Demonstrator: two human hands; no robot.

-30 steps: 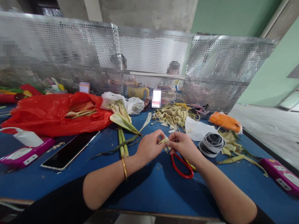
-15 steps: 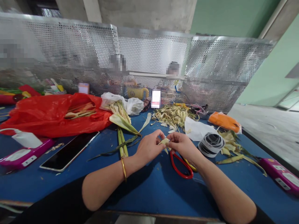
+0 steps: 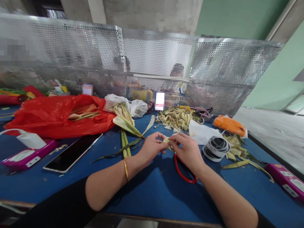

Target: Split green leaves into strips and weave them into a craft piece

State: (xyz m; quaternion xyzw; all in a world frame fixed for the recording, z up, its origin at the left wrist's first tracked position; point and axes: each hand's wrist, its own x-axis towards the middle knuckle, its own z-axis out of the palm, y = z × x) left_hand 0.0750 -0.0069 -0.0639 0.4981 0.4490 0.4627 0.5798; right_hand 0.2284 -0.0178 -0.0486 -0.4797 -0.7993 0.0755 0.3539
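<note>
Between my two hands is a small pale piece of corn husk (image 3: 166, 140), pinched from both sides. My left hand (image 3: 152, 146) has thumb and fingers closed on its left end, and a gold bangle circles that wrist. My right hand (image 3: 186, 148) grips the other end, its fingers curled and partly hiding the piece. Under my right hand lie scissors with red handles (image 3: 181, 172); their blades are mostly covered. To the left, long green husk leaves (image 3: 125, 144) rest on the blue table (image 3: 147, 196). A roll of white-edged wire or cord (image 3: 216, 148) stands right of my right hand.
A red plastic bag (image 3: 47, 117) with dry husk strips sits left, behind a phone (image 3: 73, 153) and a purple power strip (image 3: 30, 155). Husk scraps (image 3: 177, 117) are heaped at the back before a perforated metal screen (image 3: 156, 50). Another purple power strip (image 3: 285, 180) lies right.
My right hand has turned over the husk piece, its back now more upward and covering the yellow part by the scissors. The left hand keeps its pinch. The view has shifted slightly.
</note>
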